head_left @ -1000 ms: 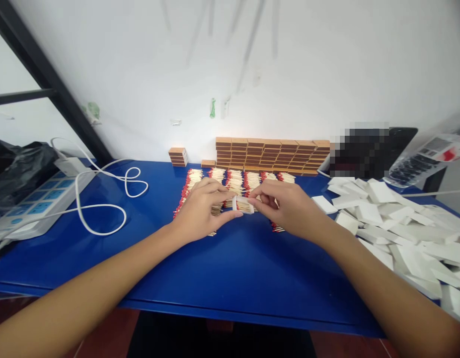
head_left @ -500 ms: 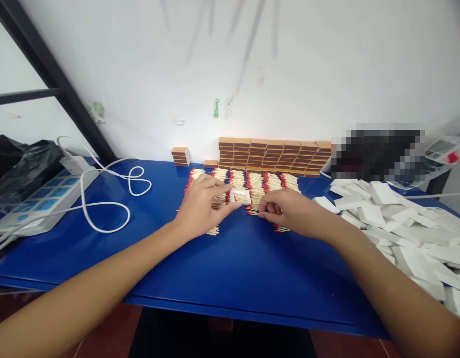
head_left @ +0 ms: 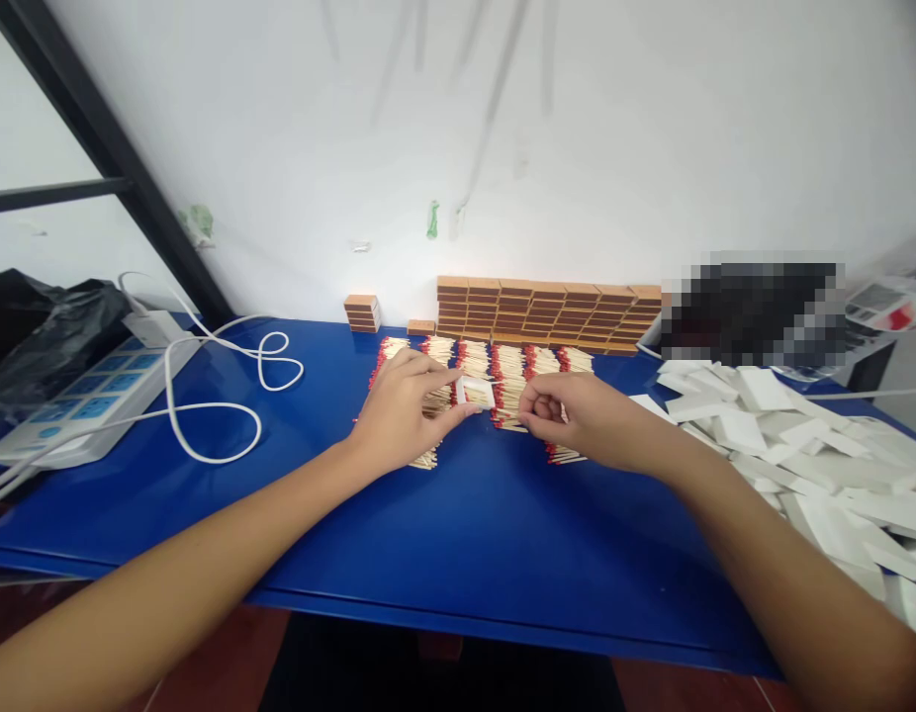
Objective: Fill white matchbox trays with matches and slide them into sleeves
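Rows of red-tipped matches (head_left: 503,371) lie on the blue table (head_left: 458,534) in front of me. My left hand (head_left: 403,410) pinches a small white matchbox tray (head_left: 476,393) between thumb and fingers, just above the matches. My right hand (head_left: 577,417) rests to the right of the tray with its fingers curled over the matches; what it grips is hidden under the fingers.
A stacked wall of brown matchboxes (head_left: 547,311) stands against the white wall, with a small separate stack (head_left: 361,311) to its left. A heap of white trays (head_left: 799,445) fills the right side. A power strip (head_left: 79,400) and looped white cable (head_left: 228,396) lie at left.
My right hand has drawn back from the white tray and come down closed on the matches. The left hand keeps hold of the tray, tilted a little more toward me.
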A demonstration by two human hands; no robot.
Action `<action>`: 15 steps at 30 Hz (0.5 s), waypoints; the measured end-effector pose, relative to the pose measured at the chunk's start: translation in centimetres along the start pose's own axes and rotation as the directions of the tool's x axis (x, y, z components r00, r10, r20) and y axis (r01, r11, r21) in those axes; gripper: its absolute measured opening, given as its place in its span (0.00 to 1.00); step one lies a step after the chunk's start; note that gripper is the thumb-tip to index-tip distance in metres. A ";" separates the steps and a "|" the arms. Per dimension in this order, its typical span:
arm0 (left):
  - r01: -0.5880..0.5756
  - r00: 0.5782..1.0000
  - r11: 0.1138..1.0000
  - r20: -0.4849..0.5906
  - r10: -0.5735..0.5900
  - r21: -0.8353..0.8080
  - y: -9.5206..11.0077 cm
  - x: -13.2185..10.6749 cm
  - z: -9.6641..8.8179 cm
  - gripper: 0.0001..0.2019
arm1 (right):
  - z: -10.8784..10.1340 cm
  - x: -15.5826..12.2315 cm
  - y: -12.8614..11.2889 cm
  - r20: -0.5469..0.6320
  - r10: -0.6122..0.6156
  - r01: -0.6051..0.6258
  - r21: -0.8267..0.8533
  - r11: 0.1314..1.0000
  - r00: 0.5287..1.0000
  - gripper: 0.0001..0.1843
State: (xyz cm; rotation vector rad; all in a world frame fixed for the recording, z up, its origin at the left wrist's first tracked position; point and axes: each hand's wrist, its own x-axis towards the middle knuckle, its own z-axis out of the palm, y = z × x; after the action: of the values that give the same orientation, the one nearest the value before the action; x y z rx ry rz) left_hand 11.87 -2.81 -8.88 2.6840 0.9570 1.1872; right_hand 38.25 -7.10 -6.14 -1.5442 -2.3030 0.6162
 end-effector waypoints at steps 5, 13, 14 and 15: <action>0.006 1.000 1.000 0.008 -0.006 0.007 -0.1 0.0 0.1 0.20 | -0.3 -0.1 0.2 0.013 -0.023 0.022 0.069 0.997 1.000 0.05; 0.019 0.999 0.992 0.052 -0.013 -0.121 0.7 0.0 0.0 0.18 | 0.8 0.1 -1.8 -0.244 -0.025 0.108 0.333 0.937 0.969 0.15; 0.022 0.999 0.988 0.052 -0.014 -0.154 0.9 0.0 0.0 0.18 | 1.2 0.2 -2.0 -0.252 -0.023 0.113 0.347 0.931 0.967 0.15; 0.024 0.999 0.983 0.050 -0.015 -0.181 1.1 -0.1 0.0 0.17 | 1.5 0.3 -2.1 -0.256 -0.026 0.116 0.345 0.931 0.966 0.15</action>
State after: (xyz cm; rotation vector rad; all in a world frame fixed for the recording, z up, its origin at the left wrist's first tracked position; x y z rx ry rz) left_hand 12.36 -3.69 -8.59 2.5424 0.8233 1.1402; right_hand 35.77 -7.80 -6.38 -1.2790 -1.9242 0.7305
